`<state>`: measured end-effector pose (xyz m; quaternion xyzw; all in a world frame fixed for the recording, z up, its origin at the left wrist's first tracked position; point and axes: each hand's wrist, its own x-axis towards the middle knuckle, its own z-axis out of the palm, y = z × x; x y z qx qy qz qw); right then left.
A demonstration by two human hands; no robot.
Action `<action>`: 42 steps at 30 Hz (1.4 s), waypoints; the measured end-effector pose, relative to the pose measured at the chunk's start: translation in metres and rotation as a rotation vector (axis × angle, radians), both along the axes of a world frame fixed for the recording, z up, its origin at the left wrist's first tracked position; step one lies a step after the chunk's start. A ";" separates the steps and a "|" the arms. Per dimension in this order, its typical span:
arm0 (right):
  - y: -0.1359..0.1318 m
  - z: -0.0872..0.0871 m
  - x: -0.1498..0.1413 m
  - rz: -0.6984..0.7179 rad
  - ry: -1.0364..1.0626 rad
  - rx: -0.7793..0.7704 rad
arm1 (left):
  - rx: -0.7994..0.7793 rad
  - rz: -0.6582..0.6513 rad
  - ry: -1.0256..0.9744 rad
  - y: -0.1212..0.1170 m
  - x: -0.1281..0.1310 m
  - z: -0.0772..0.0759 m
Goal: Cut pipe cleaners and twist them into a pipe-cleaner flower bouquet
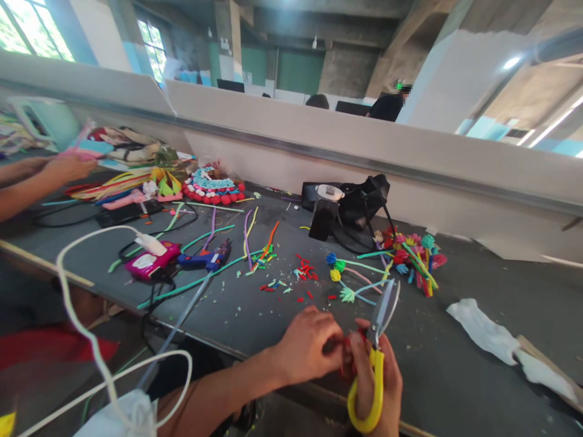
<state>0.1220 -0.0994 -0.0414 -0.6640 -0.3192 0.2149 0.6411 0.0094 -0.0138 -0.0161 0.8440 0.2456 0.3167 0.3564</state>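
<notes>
My right hand (387,379) is wrapped round yellow-handled scissors (377,364), whose blades point up and away over the table. Between my two hands is a small red pipe-cleaner piece (348,358), partly hidden by fingers. My left hand (312,341) is closed in a pinch at its left side. Just beyond my hands lie short red pipe-cleaner cuttings (306,267) and small pipe-cleaner flowers on stems, among them a yellow flower (336,275) and a mint-green flower (347,295).
A blue glue gun (207,260) and a magenta device (152,262) with a white cable lie at left. A co-worker's hand (73,167) holds something pink. Further back are a phone (323,220), a black bag (371,203) and a flower bunch (416,258). White tissue (483,331) lies right.
</notes>
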 end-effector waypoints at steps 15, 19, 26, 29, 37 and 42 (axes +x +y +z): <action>-0.001 -0.026 -0.021 0.040 -0.766 0.026 | -1.307 -0.024 -1.002 0.011 -0.003 0.022; -0.002 -0.025 -0.022 0.035 -0.770 0.021 | -1.285 -0.049 -1.017 0.009 -0.002 0.021; -0.001 -0.023 -0.020 0.013 -0.858 0.038 | -1.263 -0.008 -1.002 0.009 -0.001 0.022; 0.000 -0.024 -0.020 0.003 -0.869 0.050 | -1.265 0.005 -1.004 0.009 -0.001 0.022; -0.002 -0.027 -0.018 0.022 -0.858 0.031 | -1.279 0.023 -0.997 0.008 -0.001 0.023; -0.003 -0.033 -0.016 0.026 -0.838 0.029 | -1.281 0.030 -0.991 0.008 -0.001 0.023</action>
